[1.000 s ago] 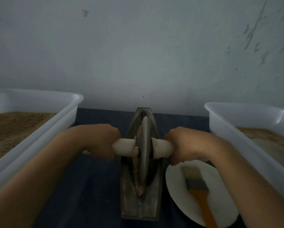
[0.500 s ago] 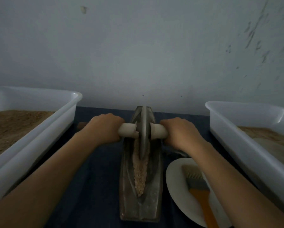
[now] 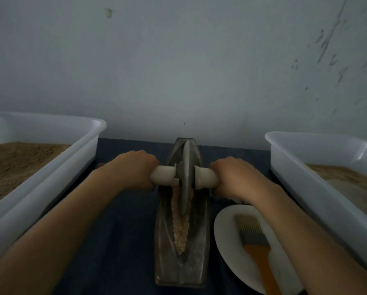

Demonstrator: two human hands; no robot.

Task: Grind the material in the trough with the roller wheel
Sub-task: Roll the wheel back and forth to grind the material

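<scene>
Two bare forearms are showing, reaching in from the lower corners, with no sleeves covering them up to the frame edge. The left hand (image 3: 135,167) and right hand (image 3: 234,177) are wearing no gloves, rings, watches or bands. The knuckles are showing rounded; nails are not showing.

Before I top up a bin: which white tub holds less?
The white tub on the right: bare inner wall shows above its brown fill, while the left tub is filled nearly to the rim.
</scene>
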